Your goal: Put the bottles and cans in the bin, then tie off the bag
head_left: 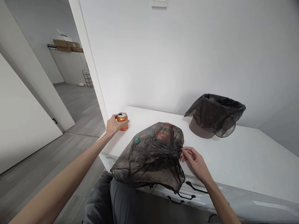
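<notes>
My left hand (113, 125) is stretched out to the far left corner of the white table (245, 158) and is wrapped round an orange drink can (122, 121) that stands upright with its top open. A dark see-through rubbish bag (149, 155), full of litter, lies at the table's near edge and hangs partly over it. My right hand (193, 160) pinches the edge of that bag on its right side, with the fingers bent together.
A small bin lined with a dark bag (213, 115) stands at the back of the table against the white wall. Drawer handles (184, 196) show under the table's front. To the left an open doorway leads to a grey-floored room.
</notes>
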Action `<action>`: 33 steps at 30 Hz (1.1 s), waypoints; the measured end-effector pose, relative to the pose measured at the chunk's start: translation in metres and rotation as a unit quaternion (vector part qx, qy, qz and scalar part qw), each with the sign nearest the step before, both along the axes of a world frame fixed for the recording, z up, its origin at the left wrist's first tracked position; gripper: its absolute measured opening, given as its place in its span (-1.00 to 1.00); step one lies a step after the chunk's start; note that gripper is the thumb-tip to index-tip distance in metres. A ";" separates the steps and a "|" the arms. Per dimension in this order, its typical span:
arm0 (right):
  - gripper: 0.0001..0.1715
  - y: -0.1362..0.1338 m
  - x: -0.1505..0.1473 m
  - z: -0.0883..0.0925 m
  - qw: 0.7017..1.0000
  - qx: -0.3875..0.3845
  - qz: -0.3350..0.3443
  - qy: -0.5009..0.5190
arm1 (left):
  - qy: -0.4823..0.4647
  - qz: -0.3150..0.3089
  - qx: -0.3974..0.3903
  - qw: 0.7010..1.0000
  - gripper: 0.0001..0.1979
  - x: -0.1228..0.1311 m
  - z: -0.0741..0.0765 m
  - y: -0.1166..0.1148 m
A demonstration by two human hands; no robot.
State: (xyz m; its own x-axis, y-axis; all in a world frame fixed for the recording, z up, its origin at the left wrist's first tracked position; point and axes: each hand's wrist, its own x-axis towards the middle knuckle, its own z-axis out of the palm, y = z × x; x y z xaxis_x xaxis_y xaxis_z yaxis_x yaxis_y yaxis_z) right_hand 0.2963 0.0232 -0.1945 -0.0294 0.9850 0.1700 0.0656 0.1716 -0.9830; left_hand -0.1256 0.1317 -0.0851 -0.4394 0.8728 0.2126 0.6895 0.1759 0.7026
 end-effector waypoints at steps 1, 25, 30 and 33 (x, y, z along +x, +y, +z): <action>-0.42 0.000 0.000 0.001 1.000 0.000 0.000 -0.003 | 0.005 -0.002 0.003 1.000 -0.30 0.000 -0.003 0.001; -0.47 0.001 0.002 0.001 1.000 -0.008 -0.020 0.006 | 0.312 -0.339 0.074 0.885 -0.55 0.128 -0.052 -0.145; -0.45 0.002 0.002 0.003 1.000 -0.007 -0.021 0.008 | 0.404 -0.230 0.073 0.882 -0.64 0.113 -0.045 -0.111; -0.45 0.001 0.002 0.005 1.000 -0.008 -0.019 0.004 | 0.444 -0.203 0.085 0.869 -0.63 0.100 -0.037 -0.097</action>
